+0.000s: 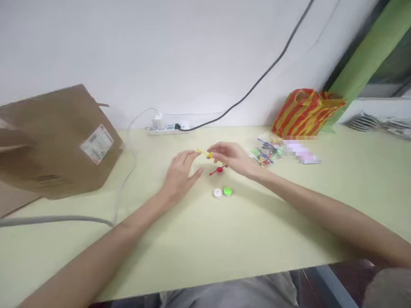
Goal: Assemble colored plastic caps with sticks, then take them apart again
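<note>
Between thumb and fingers, my right hand [231, 157] pinches a small yellow arrow-shaped plastic piece [203, 153] just above the table. My left hand [182, 174] is beside its tip, thumb and fingers apart; whether the forefinger touches the tip I cannot tell. Below my right hand lies a red arrow-shaped piece [219, 170], partly covered by the fingers. Closer to me, a white round piece [217, 193] and a bright green round piece [227, 191] sit side by side on the pale table.
Right of my hands lies a clear bag of colourful plastic pieces [269, 150], near a striped red-and-yellow bag [305, 113]. A cardboard box [61, 145] stands at left. Along the wall is a power strip [169, 129] with a dark cable [257, 83]; a grey cable [58, 219] crosses the left side.
</note>
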`<state>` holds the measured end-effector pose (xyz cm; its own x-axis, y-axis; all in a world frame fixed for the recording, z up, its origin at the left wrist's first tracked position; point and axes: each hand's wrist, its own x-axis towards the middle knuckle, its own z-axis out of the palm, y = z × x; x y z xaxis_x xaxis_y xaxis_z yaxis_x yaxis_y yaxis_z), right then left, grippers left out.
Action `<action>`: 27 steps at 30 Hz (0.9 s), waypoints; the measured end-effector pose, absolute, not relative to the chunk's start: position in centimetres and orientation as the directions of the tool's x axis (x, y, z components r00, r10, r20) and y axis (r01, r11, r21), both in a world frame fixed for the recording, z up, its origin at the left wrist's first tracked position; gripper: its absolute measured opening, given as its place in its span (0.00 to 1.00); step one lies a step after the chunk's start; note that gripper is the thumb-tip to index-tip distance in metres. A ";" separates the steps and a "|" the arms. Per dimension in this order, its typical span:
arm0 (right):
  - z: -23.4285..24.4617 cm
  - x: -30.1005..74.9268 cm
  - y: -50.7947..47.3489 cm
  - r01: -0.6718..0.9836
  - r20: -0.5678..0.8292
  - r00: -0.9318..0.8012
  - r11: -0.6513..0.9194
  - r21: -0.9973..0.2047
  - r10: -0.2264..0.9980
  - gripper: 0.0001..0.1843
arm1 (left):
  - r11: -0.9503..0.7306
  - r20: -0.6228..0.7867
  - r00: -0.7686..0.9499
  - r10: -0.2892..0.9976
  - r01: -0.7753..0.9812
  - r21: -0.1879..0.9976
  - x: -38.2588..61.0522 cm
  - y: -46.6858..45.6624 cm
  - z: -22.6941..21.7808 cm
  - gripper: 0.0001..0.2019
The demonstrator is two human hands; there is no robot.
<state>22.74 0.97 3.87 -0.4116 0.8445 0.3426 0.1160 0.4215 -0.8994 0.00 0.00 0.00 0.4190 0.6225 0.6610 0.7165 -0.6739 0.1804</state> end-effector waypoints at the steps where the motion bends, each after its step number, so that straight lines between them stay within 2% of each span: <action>1: 3.6 22.6 0.4 0.083 0.353 -0.387 0.413 -0.907 0.852 0.15 | -0.684 0.655 0.424 0.626 0.701 0.201 0.4 -0.4 -0.1 0.19; 5: 2.7 22.2 -1.8 -0.076 0.335 -0.335 0.329 -0.941 0.881 0.17 | -0.719 0.655 0.425 0.624 0.641 0.270 1.9 -2.1 0.1 0.17; 8: 2.1 21.9 -3.2 -0.189 0.275 -0.363 0.218 -0.957 0.890 0.20 | -0.750 0.688 0.413 0.597 0.591 0.296 3.0 -3.2 0.6 0.16; 11: 1.8 22.1 -4.3 -0.219 0.251 -0.421 0.171 -0.961 0.872 0.23 | -0.799 0.726 0.425 0.541 0.528 0.287 3.6 -4.1 1.1 0.09; 14: 1.7 23.1 -5.2 -0.051 0.301 -0.448 0.311 -0.949 0.842 0.18 | -0.849 0.759 0.473 0.447 0.492 0.194 3.7 -4.6 1.4 0.03; 17: 1.5 24.0 -5.9 0.183 0.431 -0.426 0.542 -0.820 0.796 0.10 | -0.867 0.789 0.504 0.351 0.494 0.070 3.5 -4.6 1.5 0.05; 21: 1.1 23.9 -6.5 0.217 0.554 -0.391 0.658 -0.721 0.735 0.08 | -0.870 0.808 0.534 0.249 0.490 -0.055 3.2 -4.5 1.3 0.07; 23: 1.1 23.5 -6.8 0.201 0.588 -0.389 0.688 -0.697 0.709 0.09 | -0.879 0.811 0.520 0.267 0.477 -0.017 3.0 -4.5 1.2 0.08; 27: 1.3 23.2 -7.4 0.207 0.597 -0.409 0.707 -0.676 0.690 0.10 | -0.887 0.820 0.449 0.355 0.439 0.144 2.9 -5.0 0.7 0.06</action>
